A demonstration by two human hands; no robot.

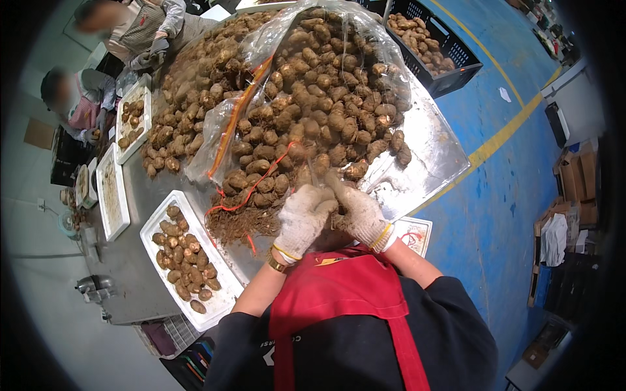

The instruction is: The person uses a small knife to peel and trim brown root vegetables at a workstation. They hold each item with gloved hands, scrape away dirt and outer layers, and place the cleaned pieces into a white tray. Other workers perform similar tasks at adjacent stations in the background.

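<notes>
Both my hands, in whitish knit gloves, are close together at the near edge of a big heap of brown taro corms (323, 112) on a metal table. My left hand (304, 217) is curled, with what looks like a thin blade rising from it; its handle is hidden. My right hand (359, 207) is bent around something dark, probably a corm, mostly hidden by the fingers. A clear plastic bag (215, 134) with an orange-yellow edge lies over part of the heap. Fibrous root trimmings (244, 220) and an orange string (254, 188) lie left of my left hand.
A white foam tray (227, 298) holding corms stands at the left, with more white trays (126, 215) beyond. Two people (146, 34) work across the table at the upper left. A black crate (457, 76) of corms stands behind the table's right side (430, 146).
</notes>
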